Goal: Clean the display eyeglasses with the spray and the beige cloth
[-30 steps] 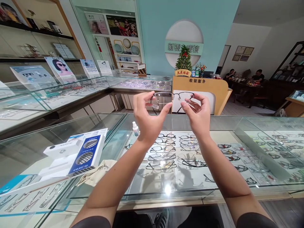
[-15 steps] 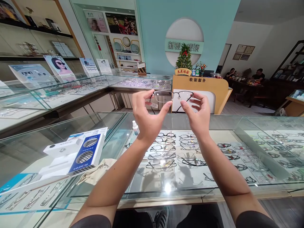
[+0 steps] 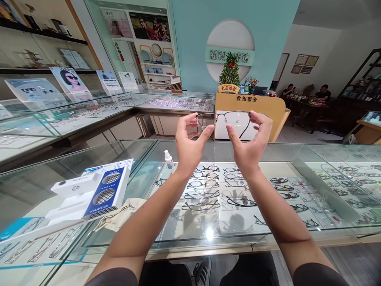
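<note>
A pair of thin-rimmed glasses (image 3: 220,114) is held up in the air above the glass counter, between both hands. My left hand (image 3: 190,141) grips its left end, fingers behind and thumb below the lens. At the other end my right hand (image 3: 252,141) pinches the frame near the hinge, its thumb close to the nose bridge. The dark temple arm shows behind the right lens. Beneath the hands, rows of eyeglass frames (image 3: 204,194) lie inside the display case.
On the glass counter (image 3: 166,238) stand a small white spray bottle (image 3: 168,159), a beige cloth (image 3: 120,214) and a white and blue box (image 3: 104,192). A wooden cashier desk (image 3: 275,113) is ahead. Two people (image 3: 323,93) sit at a table far right.
Both hands have moved slightly right with the glasses. The glasses have turned, so the right lens now looks wider and the left one narrower.
</note>
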Motion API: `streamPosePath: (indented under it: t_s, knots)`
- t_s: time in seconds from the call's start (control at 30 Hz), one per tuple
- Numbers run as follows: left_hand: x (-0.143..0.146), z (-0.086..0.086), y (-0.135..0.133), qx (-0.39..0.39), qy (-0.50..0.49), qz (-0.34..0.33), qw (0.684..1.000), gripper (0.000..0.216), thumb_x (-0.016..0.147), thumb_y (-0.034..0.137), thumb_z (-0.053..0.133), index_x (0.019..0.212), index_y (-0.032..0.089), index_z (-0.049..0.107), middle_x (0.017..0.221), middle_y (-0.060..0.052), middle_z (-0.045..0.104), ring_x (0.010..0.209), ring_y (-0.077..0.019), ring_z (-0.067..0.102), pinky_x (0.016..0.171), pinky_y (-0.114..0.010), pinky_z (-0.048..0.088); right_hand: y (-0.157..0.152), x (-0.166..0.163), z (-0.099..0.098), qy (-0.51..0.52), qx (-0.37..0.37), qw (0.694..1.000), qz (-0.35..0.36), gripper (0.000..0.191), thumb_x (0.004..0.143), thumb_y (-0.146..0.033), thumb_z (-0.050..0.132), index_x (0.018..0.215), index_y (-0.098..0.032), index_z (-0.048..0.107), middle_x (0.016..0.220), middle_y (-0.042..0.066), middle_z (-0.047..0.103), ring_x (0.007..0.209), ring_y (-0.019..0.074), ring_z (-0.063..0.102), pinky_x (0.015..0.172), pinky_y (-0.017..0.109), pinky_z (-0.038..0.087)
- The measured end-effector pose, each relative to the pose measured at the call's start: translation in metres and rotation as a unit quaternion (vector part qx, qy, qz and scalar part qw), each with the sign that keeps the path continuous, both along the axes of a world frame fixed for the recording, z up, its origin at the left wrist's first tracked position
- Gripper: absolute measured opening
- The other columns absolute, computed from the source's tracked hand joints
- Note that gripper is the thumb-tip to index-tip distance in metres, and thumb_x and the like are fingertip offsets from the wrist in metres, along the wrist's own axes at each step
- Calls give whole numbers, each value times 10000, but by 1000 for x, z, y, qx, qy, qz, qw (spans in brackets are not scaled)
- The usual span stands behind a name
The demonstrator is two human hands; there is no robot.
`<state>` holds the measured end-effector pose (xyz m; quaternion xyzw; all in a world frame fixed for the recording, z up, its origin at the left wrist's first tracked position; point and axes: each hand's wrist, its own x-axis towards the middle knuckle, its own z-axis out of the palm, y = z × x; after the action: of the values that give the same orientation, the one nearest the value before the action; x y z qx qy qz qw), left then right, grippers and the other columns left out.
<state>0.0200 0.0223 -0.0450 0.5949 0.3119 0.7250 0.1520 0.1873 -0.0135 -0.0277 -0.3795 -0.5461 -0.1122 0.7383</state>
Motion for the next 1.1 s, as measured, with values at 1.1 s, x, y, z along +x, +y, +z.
streamPosePath:
  t_s: [1.1]
  knots:
    - [6, 1, -15, 89, 57, 189, 976, 617, 969, 499, 822, 1494, 264, 600, 1461, -134, 646, 1288, -279, 668, 950, -387, 579, 18, -5, -18, -13, -53, 995, 87, 591, 993, -533, 786, 1484, -295, 560, 1426, 142, 650, 1340, 313, 669, 1229, 569, 534]
